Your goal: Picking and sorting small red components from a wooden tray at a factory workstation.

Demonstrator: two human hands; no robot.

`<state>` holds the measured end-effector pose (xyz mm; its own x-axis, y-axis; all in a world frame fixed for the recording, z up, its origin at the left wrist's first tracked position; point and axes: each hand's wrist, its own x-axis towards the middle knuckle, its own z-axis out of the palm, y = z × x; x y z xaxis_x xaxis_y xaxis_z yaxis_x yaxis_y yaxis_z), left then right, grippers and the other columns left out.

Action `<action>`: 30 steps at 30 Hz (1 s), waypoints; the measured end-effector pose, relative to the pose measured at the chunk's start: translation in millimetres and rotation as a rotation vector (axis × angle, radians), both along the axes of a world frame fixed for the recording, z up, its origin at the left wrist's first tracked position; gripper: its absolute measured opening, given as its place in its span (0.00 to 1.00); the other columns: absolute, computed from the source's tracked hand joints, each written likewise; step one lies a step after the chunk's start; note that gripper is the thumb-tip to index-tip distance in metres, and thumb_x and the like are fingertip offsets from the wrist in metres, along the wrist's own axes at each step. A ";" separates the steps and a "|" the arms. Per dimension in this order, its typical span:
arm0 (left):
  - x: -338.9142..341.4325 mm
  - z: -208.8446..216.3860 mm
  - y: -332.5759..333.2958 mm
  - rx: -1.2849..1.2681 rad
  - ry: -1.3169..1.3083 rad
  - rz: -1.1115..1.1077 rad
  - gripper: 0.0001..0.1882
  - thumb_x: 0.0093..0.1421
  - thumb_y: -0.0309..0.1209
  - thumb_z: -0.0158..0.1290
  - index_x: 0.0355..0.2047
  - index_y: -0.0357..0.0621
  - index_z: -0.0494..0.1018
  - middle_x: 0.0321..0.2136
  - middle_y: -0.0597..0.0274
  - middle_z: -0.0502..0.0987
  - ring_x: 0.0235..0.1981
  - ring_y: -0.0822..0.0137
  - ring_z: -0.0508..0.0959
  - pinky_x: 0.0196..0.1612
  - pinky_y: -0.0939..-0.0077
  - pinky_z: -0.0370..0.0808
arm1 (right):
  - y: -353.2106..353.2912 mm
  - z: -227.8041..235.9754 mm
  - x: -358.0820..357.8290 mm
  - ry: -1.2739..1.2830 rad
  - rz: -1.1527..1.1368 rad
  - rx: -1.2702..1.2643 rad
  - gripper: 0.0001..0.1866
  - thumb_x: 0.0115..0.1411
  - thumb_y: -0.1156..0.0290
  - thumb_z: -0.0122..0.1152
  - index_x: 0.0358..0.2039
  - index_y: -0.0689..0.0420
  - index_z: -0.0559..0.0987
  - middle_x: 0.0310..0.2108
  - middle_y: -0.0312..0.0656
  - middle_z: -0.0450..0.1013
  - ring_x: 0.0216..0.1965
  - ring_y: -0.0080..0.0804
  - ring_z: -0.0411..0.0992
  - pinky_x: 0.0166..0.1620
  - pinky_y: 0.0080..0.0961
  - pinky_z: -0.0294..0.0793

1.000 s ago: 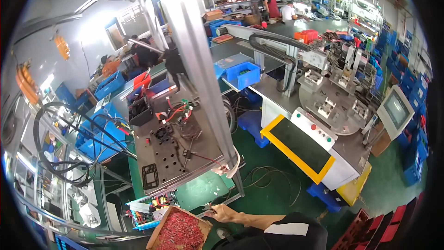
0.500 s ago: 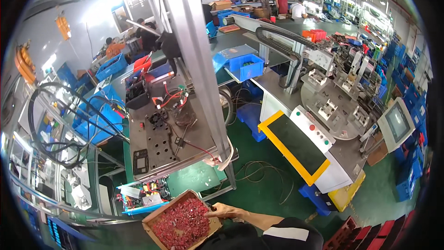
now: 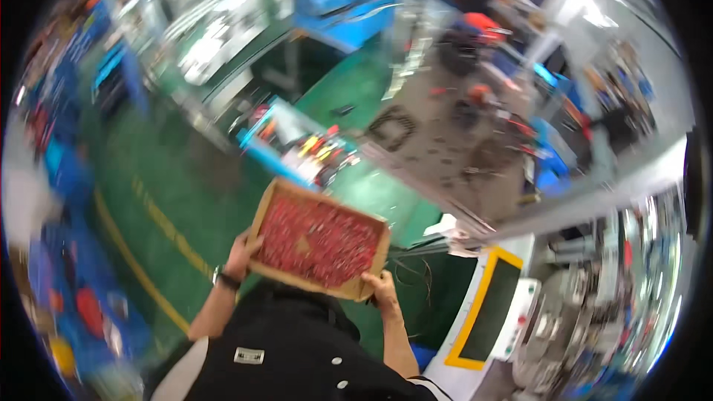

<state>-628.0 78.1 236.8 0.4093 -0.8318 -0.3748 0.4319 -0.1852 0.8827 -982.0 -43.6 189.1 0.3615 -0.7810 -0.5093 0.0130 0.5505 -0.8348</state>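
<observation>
Held in front of my body is a shallow cardboard box (image 3: 304, 278), slightly tilted in view. Many small red parts (image 3: 330, 241) cover its bottom, too blurred to name. My left hand (image 3: 241, 254) grips the box's left side, with a dark band on that wrist. At the lower right corner, my right hand (image 3: 382, 289) is closed on the wall with the thumb over the rim. The fingers underneath are hidden by the box.
Just beyond the box is a blue bin (image 3: 278, 160) of mixed coloured items. A metal worktable (image 3: 423, 134) with parts on it stands ahead to the right. At right is a machine with a yellow-framed panel (image 3: 486, 308). Yellow lines (image 3: 167, 226) mark the green floor at left.
My view has swung left and down, blurring the surroundings. The box has moved up and towards the middle of view. My left hand, mostly hidden before, now shows on its left side.
</observation>
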 end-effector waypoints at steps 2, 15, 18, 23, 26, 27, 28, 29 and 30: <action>8.5 2.2 2.4 -0.010 -0.058 0.060 0.23 0.60 0.32 0.57 0.54 0.35 0.71 0.42 0.63 0.77 0.41 0.71 0.76 0.47 0.75 0.74 | -1.7 3.8 8.2 -0.044 -0.003 0.023 0.15 0.56 0.71 0.67 0.41 0.66 0.79 0.36 0.42 0.79 0.35 0.30 0.78 0.40 0.28 0.77; 94.6 -26.3 99.8 0.212 -0.540 0.315 0.19 0.60 0.27 0.54 0.51 0.32 0.72 0.39 0.59 0.79 0.40 0.73 0.77 0.45 0.76 0.74 | 4.7 0.9 128.6 0.095 0.231 0.199 0.24 0.57 0.71 0.69 0.50 0.60 0.67 0.42 0.43 0.74 0.38 0.36 0.77 0.39 0.35 0.80; 124.3 -55.0 131.3 0.262 -0.625 0.395 0.19 0.59 0.27 0.56 0.50 0.32 0.72 0.36 0.59 0.80 0.38 0.72 0.77 0.44 0.74 0.75 | 0.5 7.4 188.7 0.122 0.351 0.174 0.27 0.55 0.69 0.70 0.51 0.61 0.67 0.40 0.43 0.74 0.37 0.34 0.76 0.38 0.33 0.79; 211.6 -51.6 187.4 0.321 -0.299 0.542 0.22 0.57 0.33 0.60 0.46 0.29 0.74 0.32 0.57 0.79 0.35 0.71 0.76 0.42 0.72 0.75 | 15.4 2.1 329.7 0.205 0.531 0.127 0.31 0.54 0.68 0.70 0.54 0.63 0.67 0.42 0.45 0.74 0.40 0.35 0.75 0.41 0.34 0.78; 281.4 -42.0 225.3 0.219 -0.077 0.606 0.20 0.58 0.32 0.60 0.47 0.30 0.74 0.34 0.62 0.79 0.35 0.75 0.75 0.39 0.77 0.75 | 22.3 -8.2 416.5 0.292 0.697 0.104 0.24 0.55 0.68 0.68 0.49 0.66 0.74 0.42 0.45 0.76 0.41 0.33 0.76 0.43 0.31 0.77; 303.0 -38.8 241.9 0.209 -0.053 0.618 0.21 0.59 0.31 0.59 0.49 0.31 0.73 0.35 0.62 0.78 0.34 0.75 0.75 0.39 0.77 0.75 | 45.7 -2.3 447.9 0.233 0.638 0.042 0.21 0.56 0.67 0.67 0.46 0.67 0.78 0.39 0.43 0.78 0.37 0.32 0.77 0.40 0.28 0.76; 322.1 -34.5 255.1 0.228 -0.066 0.632 0.21 0.59 0.30 0.59 0.49 0.32 0.72 0.36 0.62 0.78 0.35 0.74 0.75 0.40 0.77 0.75 | 52.0 0.9 477.2 0.227 0.634 0.047 0.21 0.56 0.67 0.67 0.46 0.67 0.78 0.39 0.43 0.78 0.37 0.32 0.77 0.40 0.28 0.76; 340.7 -28.0 267.6 0.249 -0.081 0.643 0.21 0.59 0.29 0.59 0.50 0.32 0.71 0.37 0.63 0.78 0.36 0.74 0.76 0.41 0.77 0.75 | 53.7 4.8 505.9 0.197 0.702 0.097 0.21 0.56 0.67 0.67 0.46 0.67 0.78 0.39 0.42 0.78 0.36 0.31 0.78 0.39 0.27 0.76; 366.2 -22.3 276.3 0.248 -0.100 0.631 0.21 0.59 0.29 0.59 0.50 0.32 0.71 0.37 0.63 0.78 0.36 0.74 0.76 0.41 0.77 0.75 | 56.5 5.7 539.7 0.155 0.764 0.141 0.20 0.56 0.68 0.67 0.46 0.67 0.78 0.38 0.42 0.79 0.36 0.31 0.78 0.38 0.26 0.76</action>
